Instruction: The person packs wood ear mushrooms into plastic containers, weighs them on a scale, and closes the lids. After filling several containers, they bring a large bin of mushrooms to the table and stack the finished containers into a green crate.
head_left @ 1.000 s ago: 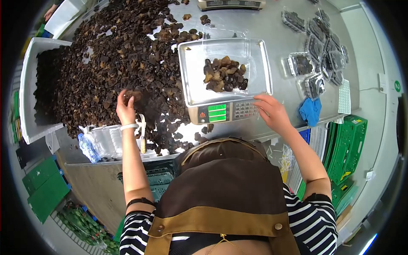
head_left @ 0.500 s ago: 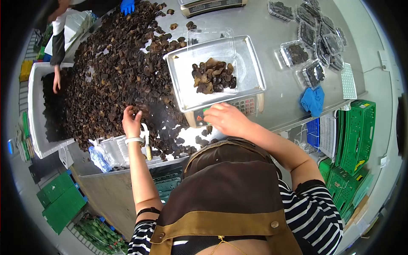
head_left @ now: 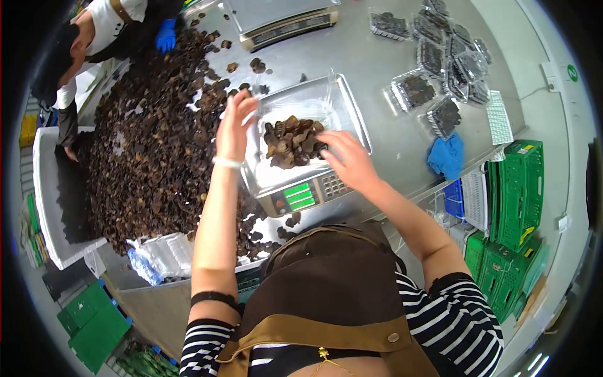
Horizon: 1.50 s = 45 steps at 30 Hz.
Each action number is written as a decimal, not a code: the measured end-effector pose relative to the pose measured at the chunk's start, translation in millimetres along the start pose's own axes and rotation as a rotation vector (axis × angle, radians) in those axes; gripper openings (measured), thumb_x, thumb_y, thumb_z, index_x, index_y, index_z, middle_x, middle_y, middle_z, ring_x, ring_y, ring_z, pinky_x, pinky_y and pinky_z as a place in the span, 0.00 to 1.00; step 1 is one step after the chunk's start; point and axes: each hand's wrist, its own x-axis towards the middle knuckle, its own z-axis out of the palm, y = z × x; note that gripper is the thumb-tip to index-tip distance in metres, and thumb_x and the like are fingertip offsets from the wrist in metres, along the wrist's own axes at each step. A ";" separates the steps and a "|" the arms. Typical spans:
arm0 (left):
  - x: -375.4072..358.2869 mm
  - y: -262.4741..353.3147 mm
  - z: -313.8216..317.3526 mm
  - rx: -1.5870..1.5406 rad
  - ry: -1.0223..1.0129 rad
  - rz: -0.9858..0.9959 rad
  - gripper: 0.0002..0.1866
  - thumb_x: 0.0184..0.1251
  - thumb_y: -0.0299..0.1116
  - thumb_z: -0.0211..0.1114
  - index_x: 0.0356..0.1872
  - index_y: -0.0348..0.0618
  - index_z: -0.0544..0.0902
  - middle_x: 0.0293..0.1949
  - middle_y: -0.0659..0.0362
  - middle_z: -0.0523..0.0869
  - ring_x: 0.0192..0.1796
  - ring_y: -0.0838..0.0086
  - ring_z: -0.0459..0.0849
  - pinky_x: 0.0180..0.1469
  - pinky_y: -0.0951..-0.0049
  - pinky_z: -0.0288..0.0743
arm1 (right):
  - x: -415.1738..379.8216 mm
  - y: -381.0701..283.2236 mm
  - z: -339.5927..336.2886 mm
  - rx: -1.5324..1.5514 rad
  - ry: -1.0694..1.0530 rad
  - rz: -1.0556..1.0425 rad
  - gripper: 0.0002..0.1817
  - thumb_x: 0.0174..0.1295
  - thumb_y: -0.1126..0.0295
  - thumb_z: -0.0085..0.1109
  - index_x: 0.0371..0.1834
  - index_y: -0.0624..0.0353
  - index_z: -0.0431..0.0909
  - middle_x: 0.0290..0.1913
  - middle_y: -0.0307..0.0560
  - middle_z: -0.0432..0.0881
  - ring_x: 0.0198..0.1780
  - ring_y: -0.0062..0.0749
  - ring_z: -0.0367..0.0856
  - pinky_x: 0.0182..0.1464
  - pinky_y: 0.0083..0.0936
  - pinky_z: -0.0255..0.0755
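A pile of dark brown wood ear mushrooms (head_left: 292, 146) lies in a shiny metal tray (head_left: 257, 178) on a scale (head_left: 300, 197), whose green display is lit. My right hand (head_left: 352, 162) reaches over the tray's right side, its fingers apart and their tips at the edge of this pile. Over the tray's left rim is my left hand (head_left: 235, 129), a white band at its wrist. Its fingers are raised and loosely apart, with nothing visible in them. Part of a clear plastic lid or box (head_left: 314, 94) shows at the tray's back.
Loose mushrooms (head_left: 151, 157) are heaped across the left of the metal table. A white foam box (head_left: 44, 195) stands beyond, near a co-worker with a blue glove (head_left: 166, 36). Filled clear boxes (head_left: 431, 58), a blue cloth (head_left: 446, 155) and another scale (head_left: 286, 28) are around.
My left hand has moved from the loose heap up to the tray's left rim. My right hand has gone from the scale's front to the mushrooms in the tray. The co-worker leans further in.
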 end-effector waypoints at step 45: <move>-372.3 -49.1 -292.0 1.449 0.884 -0.108 0.07 0.54 0.28 0.70 0.35 0.41 0.84 0.33 0.47 0.86 0.41 0.48 0.85 0.48 0.54 0.78 | 18.4 -69.4 37.6 0.120 -0.414 -0.030 0.19 0.65 0.74 0.57 0.59 0.54 0.73 0.57 0.46 0.80 0.46 0.37 0.85 0.48 0.33 0.79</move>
